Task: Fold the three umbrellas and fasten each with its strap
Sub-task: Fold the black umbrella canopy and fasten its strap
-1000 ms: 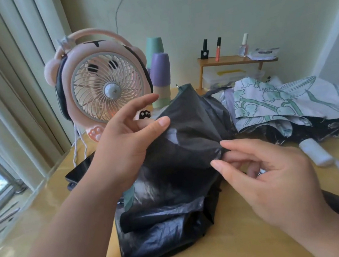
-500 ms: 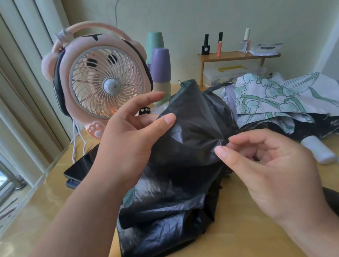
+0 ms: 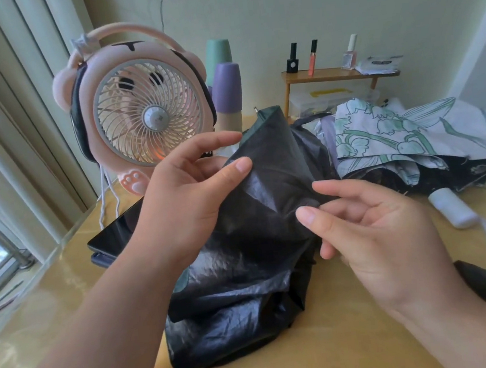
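The glossy yellow table (image 3: 329,363) carries a pink bear-faced fan (image 3: 151,118) at its far left, a dark tablet (image 3: 115,236) flat in front of it, and a crumpled black umbrella (image 3: 245,273) resting mid-table. Toward the far right lies a floral umbrella (image 3: 396,137) with its white handle (image 3: 451,207) — behind it, a small wooden shelf (image 3: 338,73) stands along the far edge.

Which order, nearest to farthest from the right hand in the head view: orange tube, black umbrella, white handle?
1. black umbrella: at the right hand, whose fingers touch its fabric.
2. white handle: on the table, just right of the hand.
3. orange tube: on the back shelf, by the wall.
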Motion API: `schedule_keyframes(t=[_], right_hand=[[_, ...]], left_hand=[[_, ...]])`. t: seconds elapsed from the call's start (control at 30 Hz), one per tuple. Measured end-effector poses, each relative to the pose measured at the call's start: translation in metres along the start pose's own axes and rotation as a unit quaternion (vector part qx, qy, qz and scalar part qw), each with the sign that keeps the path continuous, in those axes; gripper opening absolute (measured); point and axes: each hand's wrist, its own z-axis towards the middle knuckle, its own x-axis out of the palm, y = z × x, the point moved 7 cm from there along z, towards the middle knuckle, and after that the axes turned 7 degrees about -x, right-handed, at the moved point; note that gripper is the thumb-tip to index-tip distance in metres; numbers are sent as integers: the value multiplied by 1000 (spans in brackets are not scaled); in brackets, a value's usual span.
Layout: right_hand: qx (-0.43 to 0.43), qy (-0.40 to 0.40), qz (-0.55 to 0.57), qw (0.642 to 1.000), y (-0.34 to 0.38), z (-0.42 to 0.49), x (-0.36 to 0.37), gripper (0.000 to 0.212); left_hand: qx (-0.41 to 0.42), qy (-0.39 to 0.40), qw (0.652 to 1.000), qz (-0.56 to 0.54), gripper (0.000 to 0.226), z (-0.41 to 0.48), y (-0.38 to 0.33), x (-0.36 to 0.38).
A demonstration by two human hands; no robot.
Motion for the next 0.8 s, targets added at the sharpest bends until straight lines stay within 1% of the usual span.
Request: schedule_keyframes(t=[0.07,0.1,0.17,0.2,0.3,0.43,0.6,0.67,0.73,0.8], right_hand=[[45,14,53,997,-11,2,1,33],[59,18,91,994,-14,3,2,35],[63,24,147,987,-13,3,3,41],[57,30,152,986,-11,3,3,43],[51,51,126,989,-7,2,3,43],[66,37,64,995,-5,2,-1,48],[54,29,4,998,-3,-1,-3,33],[57,38,9,998,-6,-1,-3,32],[62,36,55,996,-5,2,-5,37],[67,33,96,993,-5,6,-8,41]], left_hand=[[1,-19,1000,1,24,1,1,-4],[1,-30,1000,-3,23,2,2,-7],[-2,-48,999,-13,22,3,3,-12],[-3,-52,999,-14,21,4,3,-13],[-3,-40,999,-7,21,4,2,-10],[-3,-33,999,-4,21,4,3,-10],[0,-22,1000,11,22,5,5,-9],[-2,-24,1000,19,22,5,5,-10],[-13,-29,999,22,23,5,6,-13],[-27,-15,999,36,20,6,5,-13]])
